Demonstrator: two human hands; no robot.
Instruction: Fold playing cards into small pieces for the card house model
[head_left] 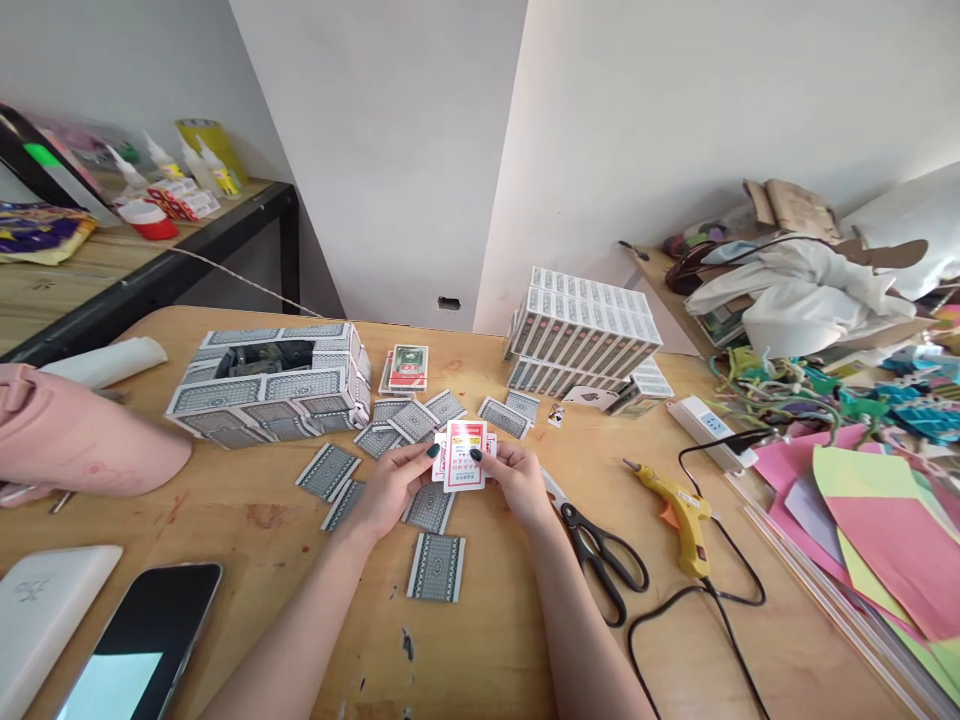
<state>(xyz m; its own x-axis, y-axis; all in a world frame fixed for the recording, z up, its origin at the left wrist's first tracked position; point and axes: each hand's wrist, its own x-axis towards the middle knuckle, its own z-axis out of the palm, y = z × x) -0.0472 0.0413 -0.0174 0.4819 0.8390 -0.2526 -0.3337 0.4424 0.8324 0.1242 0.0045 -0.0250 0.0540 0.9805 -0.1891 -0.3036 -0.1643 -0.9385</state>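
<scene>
Between my two hands are playing cards (466,472), held over the table: an upright card with red print lies across another whose ends show at the sides. My left hand (391,487) pinches the left end, its dark-nailed thumb on the front. At the right end my right hand (523,482) grips in the same way. Below and around them lie several grey-patterned card pieces (436,567), some overlapping, with folded-looking pale edges. Behind to the left stands a box built of the same cards (281,388), with an opening in its top. My fingers behind the cards are mostly hidden.
Stacked card packs (585,325) stand at the back right, two card boxes (409,368) at the back middle. Black-handled scissors (600,560) and a corded yellow glue gun (679,515) lie right. A phone (142,640) and pink case (90,435) are left.
</scene>
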